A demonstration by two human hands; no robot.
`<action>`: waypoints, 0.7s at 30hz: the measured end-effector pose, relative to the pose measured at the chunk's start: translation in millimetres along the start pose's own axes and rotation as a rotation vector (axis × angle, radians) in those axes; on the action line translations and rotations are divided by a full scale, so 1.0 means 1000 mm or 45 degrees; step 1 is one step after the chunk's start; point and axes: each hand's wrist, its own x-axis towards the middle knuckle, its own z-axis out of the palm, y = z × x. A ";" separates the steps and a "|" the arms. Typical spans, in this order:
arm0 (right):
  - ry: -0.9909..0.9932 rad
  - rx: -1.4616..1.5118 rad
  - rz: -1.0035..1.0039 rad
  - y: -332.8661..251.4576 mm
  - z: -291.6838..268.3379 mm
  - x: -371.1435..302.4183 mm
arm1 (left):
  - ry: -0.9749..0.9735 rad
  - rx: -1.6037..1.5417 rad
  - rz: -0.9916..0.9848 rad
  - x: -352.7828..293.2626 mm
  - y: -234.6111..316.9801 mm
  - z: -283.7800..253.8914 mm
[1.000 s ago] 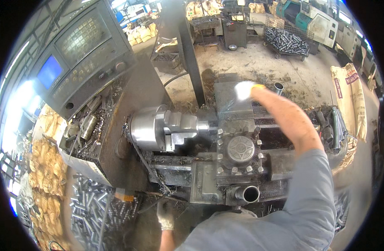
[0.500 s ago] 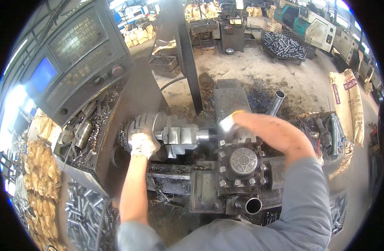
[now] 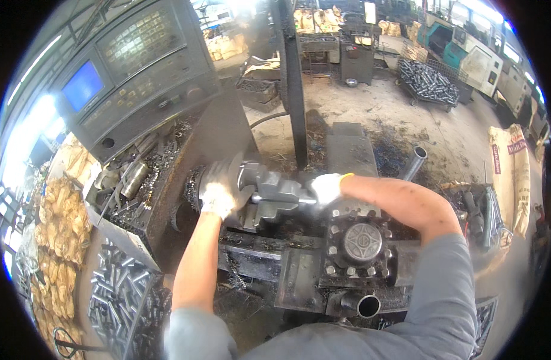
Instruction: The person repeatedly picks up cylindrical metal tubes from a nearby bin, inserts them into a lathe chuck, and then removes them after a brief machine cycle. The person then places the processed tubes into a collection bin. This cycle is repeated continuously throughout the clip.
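From where I stand, the left hand (image 3: 221, 199) is blurred; it covers part of the chuck (image 3: 248, 174), and its finger contact cannot be made out. The right hand (image 3: 327, 188) shows blurred fingertips; whether they grip the bright bar (image 3: 305, 201) cannot be determined. Markings on the control panel (image 3: 144, 51) are too small to read. The grey shirt (image 3: 323, 342) is cut off below. The grey sleeve (image 3: 446, 288) partly conceals the right-hand bin (image 3: 485, 318).
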 end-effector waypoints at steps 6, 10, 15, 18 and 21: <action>-0.052 0.304 -0.056 0.021 0.002 0.024 | 0.313 -0.067 0.051 -0.031 -0.024 0.016; -0.188 -0.173 0.264 -0.003 0.000 -0.013 | 0.392 -0.075 0.036 -0.033 -0.027 0.025; 0.060 -0.818 0.562 -0.017 -0.039 -0.097 | 0.375 -0.112 0.031 -0.034 -0.036 0.032; 0.217 -0.864 0.819 -0.084 -0.062 -0.144 | 0.359 -0.202 0.085 -0.040 -0.039 0.025; 0.685 -0.564 0.917 -0.179 -0.043 -0.191 | 0.367 -0.706 0.186 -0.073 -0.015 0.017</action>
